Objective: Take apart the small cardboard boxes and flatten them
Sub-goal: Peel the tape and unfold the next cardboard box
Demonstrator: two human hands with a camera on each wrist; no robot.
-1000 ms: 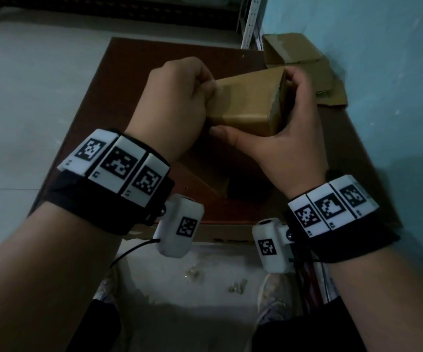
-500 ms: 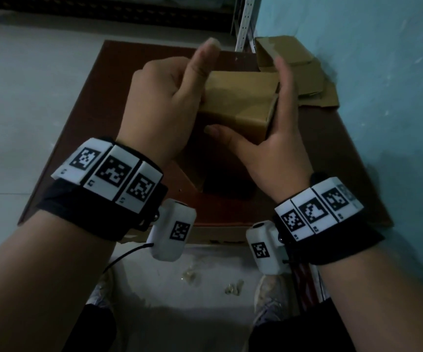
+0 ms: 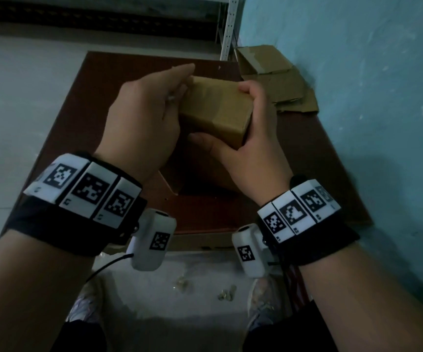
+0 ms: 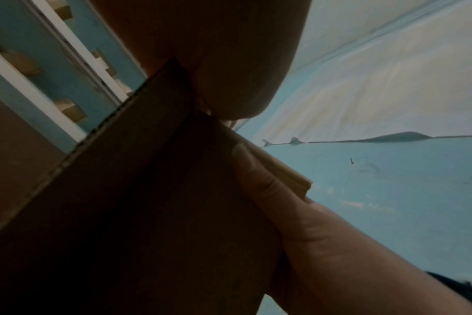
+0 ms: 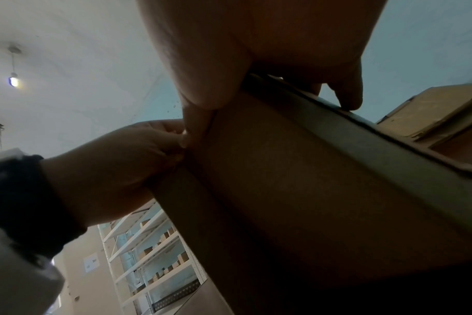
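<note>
I hold a small brown cardboard box [image 3: 215,110] in both hands above the dark brown table [image 3: 91,102]. My left hand [image 3: 149,110] is at its left end, fingers curled against that end and thumb stretched out past the far corner. In the right wrist view the left hand [image 5: 116,159] pinches the box [image 5: 310,191] at its end edge. My right hand [image 3: 256,133] grips the right end, fingers curled over the top and thumb underneath. The left wrist view shows the box's dark underside [image 4: 148,213] and the right hand [image 4: 291,213] on it.
Flattened cardboard pieces [image 3: 279,80] lie at the table's back right corner against the blue wall [image 3: 370,110]. A white shelf upright [image 3: 228,29] stands behind the table. A flat brown piece [image 3: 177,181] lies on the table under my hands.
The left hand went from a closed fist at the box's end to the thumb stretched out. The right fingers straightened, then curled over the box top. The box tilted slightly.
</note>
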